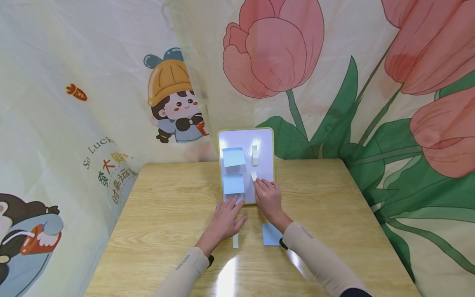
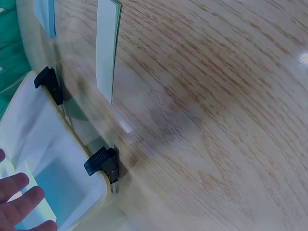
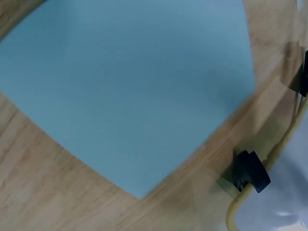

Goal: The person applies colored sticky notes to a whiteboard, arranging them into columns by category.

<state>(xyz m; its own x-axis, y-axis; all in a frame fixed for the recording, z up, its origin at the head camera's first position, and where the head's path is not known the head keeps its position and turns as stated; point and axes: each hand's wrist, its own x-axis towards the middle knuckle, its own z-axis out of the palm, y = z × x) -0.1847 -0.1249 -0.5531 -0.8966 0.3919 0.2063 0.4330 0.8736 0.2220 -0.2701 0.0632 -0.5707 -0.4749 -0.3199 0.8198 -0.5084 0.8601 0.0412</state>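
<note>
A small whiteboard (image 1: 265,165) with a yellow rim stands upright at the table's back edge. Two blue sticky notes (image 1: 233,156) are on its left half, one above the other. On its right half is a narrow pale sticky strip (image 1: 255,154), and lower down a second, slightly tilted paper strip (image 1: 254,176). My right hand (image 1: 268,196) pinches this lower strip, its fingers covering the strip's bottom end. My left hand (image 1: 225,216) has its fingers spread at the board's lower edge, just under the lower blue note.
Black clips (image 2: 103,161) grip the board's bottom edge. A narrow stack of pale strips (image 2: 107,48) lies on the table by my left hand. Under my right wrist lies a blue sticky-note pad (image 3: 144,106). Printed cloth (image 1: 334,41) hangs behind the table.
</note>
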